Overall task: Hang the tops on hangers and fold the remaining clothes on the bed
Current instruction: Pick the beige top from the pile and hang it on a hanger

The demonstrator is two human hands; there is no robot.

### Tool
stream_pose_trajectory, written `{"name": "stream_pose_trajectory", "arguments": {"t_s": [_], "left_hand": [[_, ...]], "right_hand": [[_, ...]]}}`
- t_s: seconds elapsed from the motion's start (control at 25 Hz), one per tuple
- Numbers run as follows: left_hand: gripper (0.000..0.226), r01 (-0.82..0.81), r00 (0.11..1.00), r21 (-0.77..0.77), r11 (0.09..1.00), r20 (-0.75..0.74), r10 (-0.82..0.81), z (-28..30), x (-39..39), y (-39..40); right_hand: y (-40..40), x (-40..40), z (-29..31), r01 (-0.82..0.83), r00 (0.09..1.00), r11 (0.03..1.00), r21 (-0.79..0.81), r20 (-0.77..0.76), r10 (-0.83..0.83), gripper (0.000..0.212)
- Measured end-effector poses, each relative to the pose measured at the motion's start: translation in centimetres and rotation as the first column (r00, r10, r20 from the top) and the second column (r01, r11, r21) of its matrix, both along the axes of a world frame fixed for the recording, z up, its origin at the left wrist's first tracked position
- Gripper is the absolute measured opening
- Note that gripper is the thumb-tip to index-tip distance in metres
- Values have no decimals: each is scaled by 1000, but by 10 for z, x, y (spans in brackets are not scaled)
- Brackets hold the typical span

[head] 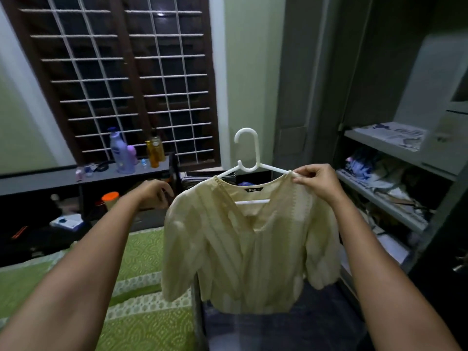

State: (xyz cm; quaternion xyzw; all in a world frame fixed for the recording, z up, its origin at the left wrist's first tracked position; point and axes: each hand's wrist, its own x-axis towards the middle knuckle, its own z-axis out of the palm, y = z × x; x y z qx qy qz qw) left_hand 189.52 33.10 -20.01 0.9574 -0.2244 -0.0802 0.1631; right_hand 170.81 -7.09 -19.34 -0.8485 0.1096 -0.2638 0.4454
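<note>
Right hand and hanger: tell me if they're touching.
Touching. The head view shows the right hand pinching the top at its shoulder, right on the white hanger arm, holding both up.

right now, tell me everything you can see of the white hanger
The hanger is white, plastic by its look, with a rounded hook on top, a small side hook below the neck, two sloping arms and a straight lower bar seen through the neckline. It is held upright in the air beside the bed. A cream top hangs on it, covering both arm ends. The right hand pinches the top's shoulder over the right arm; the left hand is near the other shoulder, contact unclear.
</note>
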Motion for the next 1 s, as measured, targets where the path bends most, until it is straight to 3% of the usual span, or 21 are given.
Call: {"name": "stream_pose_trajectory", "arguments": {"t_s": [0.08, 0.16, 0.28, 0.36, 0.44, 0.6, 0.68, 0.8, 0.92, 1.0], "left_hand": [[29, -47, 972, 6, 999, 229, 44, 10, 28, -43], [33, 106, 940, -133, 985, 337, -56, 17, 33, -110], [34, 419, 882, -218, 882, 330, -337, 18, 20, -214], [18, 453, 888, -376, 808, 278, -368, 11, 27, -269], [20, 465, 883, -455, 760, 297, -362, 9, 49, -316], [23, 543, 839, -441, 714, 311, -446, 17, 88, -411], [22, 615, 788, -406, 677, 350, -506, 24, 100, -458], [22, 671, 741, -387, 633, 372, -559, 30, 114, -519], [23, 708, 705, -424, 565, 370, -605, 34, 118, -571], [25, 745, 658, -448, 494, 372, -655, 35, 112, -607]], "right_hand": [[-11, 10, -7, 44, 999, 999, 3, -14, -44, 24], [-25, 22, -11, 106, 994, 994, -1, -31, -106, 23], [-51, 40, -4, 165, 986, 986, -2, -26, -165, 22], [-77, 47, 0, 189, 982, 982, -23, -17, -189, 23], [-110, 51, -2, 253, 967, 967, -38, 4, -253, 22], [-187, 69, 1, 392, 917, 919, -44, -59, -394, 34], [-214, 83, 10, 344, 925, 937, -70, -149, -350, 25], [-248, 96, 15, 356, 921, 924, -138, -115, -372, 8], [-283, 92, 11, 488, 859, 848, -208, -56, -508, 5], [-304, 82, 3, 595, 744, 719, -358, -92, -662, 31]]}}
